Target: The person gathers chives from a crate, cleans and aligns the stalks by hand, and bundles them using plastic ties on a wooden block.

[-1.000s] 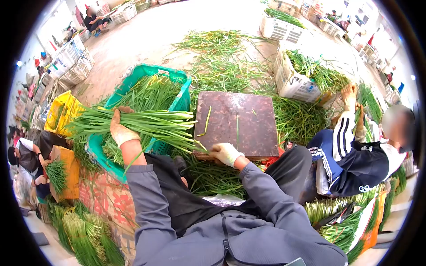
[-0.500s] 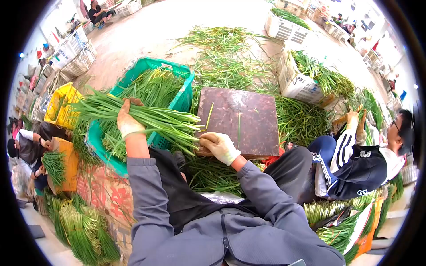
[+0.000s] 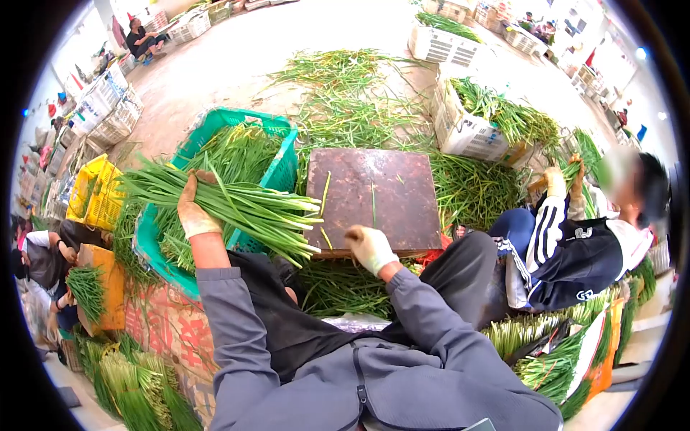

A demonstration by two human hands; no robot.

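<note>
Green stalk bundle (image 3: 262, 206) sits in the left hand (image 3: 198, 215), fingers clamped around it partway along. Leafy end sticks out left of that hand; pale stem ends fan right, to the near-left edge of the brown counter (image 3: 402, 194). Bundle's held above the teal crate (image 3: 286, 159). Gloved right hand (image 3: 371, 250) is at the counter's near edge, close to the stem ends but apart; can't tell if its fingertips meet.
</note>
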